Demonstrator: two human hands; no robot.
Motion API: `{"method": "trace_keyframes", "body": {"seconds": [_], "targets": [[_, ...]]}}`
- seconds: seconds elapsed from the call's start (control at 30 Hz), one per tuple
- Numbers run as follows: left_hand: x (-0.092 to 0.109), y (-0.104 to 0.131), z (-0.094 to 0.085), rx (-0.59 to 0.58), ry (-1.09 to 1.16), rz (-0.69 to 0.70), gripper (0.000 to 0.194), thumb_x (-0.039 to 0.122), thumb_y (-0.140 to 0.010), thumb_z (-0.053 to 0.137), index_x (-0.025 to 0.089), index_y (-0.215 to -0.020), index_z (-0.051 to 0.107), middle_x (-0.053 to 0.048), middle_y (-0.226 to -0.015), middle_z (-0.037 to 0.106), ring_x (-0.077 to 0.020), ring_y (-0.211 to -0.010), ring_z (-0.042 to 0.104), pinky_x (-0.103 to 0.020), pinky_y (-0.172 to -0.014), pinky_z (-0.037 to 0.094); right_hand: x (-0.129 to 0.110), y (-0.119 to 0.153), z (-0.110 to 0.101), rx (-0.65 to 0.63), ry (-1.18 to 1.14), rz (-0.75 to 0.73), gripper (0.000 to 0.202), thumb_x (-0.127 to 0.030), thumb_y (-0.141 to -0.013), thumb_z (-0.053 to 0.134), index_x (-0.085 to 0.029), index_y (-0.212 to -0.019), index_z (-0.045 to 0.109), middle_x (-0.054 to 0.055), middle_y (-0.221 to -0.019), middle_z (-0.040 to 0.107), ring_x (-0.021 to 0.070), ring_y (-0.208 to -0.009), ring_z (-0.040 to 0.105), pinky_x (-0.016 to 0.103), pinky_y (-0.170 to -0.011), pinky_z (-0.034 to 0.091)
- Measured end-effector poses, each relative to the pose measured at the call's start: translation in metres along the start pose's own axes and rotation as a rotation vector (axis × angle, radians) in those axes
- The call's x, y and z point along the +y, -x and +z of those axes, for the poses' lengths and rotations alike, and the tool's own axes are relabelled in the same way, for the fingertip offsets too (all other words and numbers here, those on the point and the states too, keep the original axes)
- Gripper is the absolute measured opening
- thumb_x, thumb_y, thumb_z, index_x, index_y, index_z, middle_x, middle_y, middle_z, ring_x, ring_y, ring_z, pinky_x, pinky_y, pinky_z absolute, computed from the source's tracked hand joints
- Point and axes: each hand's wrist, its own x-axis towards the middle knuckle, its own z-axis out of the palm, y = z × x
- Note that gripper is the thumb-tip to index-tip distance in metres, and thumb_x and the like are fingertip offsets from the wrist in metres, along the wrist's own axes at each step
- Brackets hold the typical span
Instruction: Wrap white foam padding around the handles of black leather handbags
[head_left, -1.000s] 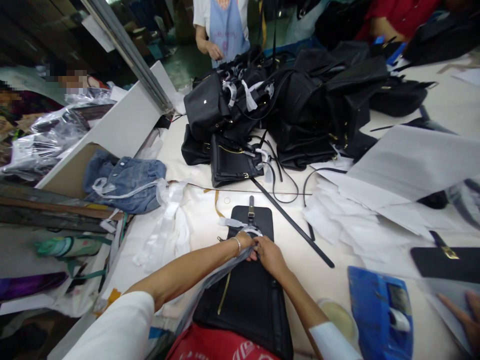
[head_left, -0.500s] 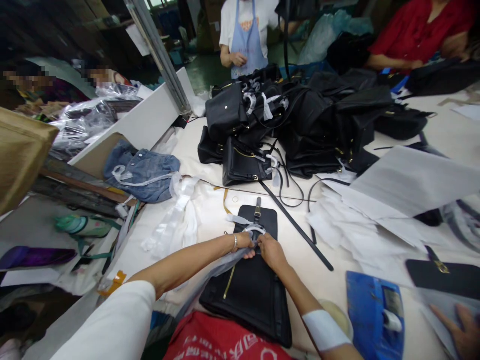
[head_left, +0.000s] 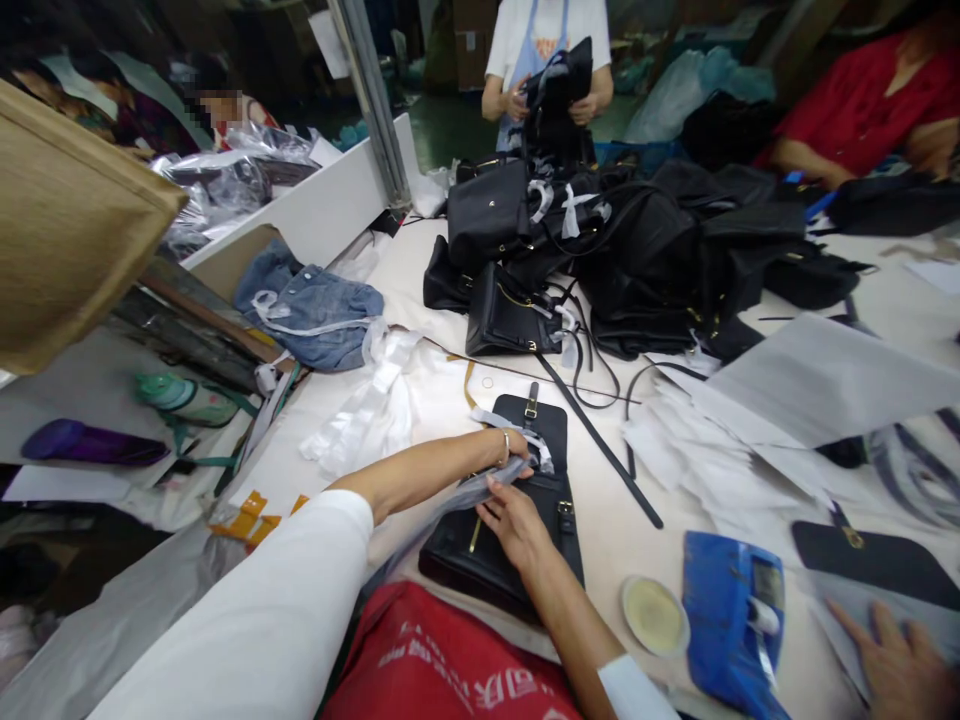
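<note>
the broad white tabletop [head_left: 611,550] is bright, the background [head_left: 277,60] dim; shiny clear plastic wrapping [head_left: 244,188] glints; edges stretch and blur.

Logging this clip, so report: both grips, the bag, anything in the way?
Left grip closed on plastic strip. Right grip open, by the strip. Black bag lying beneath both. Strip slanting across it.

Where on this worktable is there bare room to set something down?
Bare table shows between the nearest black bag and the blue box, bordered by the long strap beyond and the round dish nearer. The back is crowded with piled bags, the right with papers.
</note>
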Motion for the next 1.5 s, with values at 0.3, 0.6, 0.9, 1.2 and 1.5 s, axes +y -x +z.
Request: {"method": "trace_keyframes", "body": {"seconds": [0.3,0.6,0.9,1.2,1.5], "targets": [[-0.045,0.099,-0.042,-0.036,0.242,0.149,0.044,0.053,-0.086,0.044,0.012,-0.09,0.061,-0.005,-0.079,0.066,-0.0116,-0.067,0.061,-0.023,-0.062,0.048,-0.024,0.0,0.014,-0.197,-0.123,-0.15,0.022,-0.028,-0.072,0.072,-0.021,-0.089,0.059,0.002,-0.087,0.07,0.0166,-0.08,0.066,0.035,-0.078,0.053],[-0.141,0.206,-0.049,-0.369,0.421,0.068,0.023,0.027,-0.082,0.059,0.01,-0.097,0.064,-0.004,-0.068,0.063,-0.0173,-0.067,0.063,-0.031,-0.064,0.05,-0.068,-0.034,0.01,-0.031,-0.299,-0.428,0.01,-0.027,-0.079,0.066,-0.02,-0.081,0.058,-0.004,-0.074,0.067,0.0106,-0.074,0.064,0.03,-0.079,0.054],[-0.125,0.189,-0.051,-0.523,0.418,0.253,0.026,0.035,-0.075,0.067,0.012,-0.088,0.061,-0.001,-0.066,0.057,-0.0147,-0.06,0.059,-0.037,-0.066,0.052,-0.027,0.016,0.072,-0.246,-0.038,-0.326,0.028,-0.034,-0.073,0.07,-0.02,-0.096,0.059,0.001,-0.085,0.068,0.0178,-0.084,0.065,0.035,-0.076,0.054],[-0.099,0.153,-0.047,-0.474,0.538,0.23,0.015,0.025,-0.082,0.059,0.013,-0.075,0.054,0.003,-0.057,0.048,-0.0074,-0.047,0.047,-0.023,-0.051,0.046,-0.008,0.018,0.08,-0.167,0.11,-0.481,0.034,-0.044,-0.073,0.068,-0.02,-0.094,0.057,0.0,-0.077,0.064,0.0119,-0.061,0.059,0.019,-0.044,0.043],[-0.074,0.15,-0.057,-0.405,0.63,0.364,0.017,0.021,-0.085,0.052,0.014,-0.07,0.048,0.007,-0.055,0.035,-0.0018,-0.038,0.029,-0.013,-0.037,0.026,0.005,0.03,0.088,-0.191,0.117,-0.39,0.045,-0.056,-0.076,0.06,-0.025,-0.107,0.051,-0.001,-0.082,0.063,0.0116,-0.065,0.058,0.025,-0.059,0.048]]}}
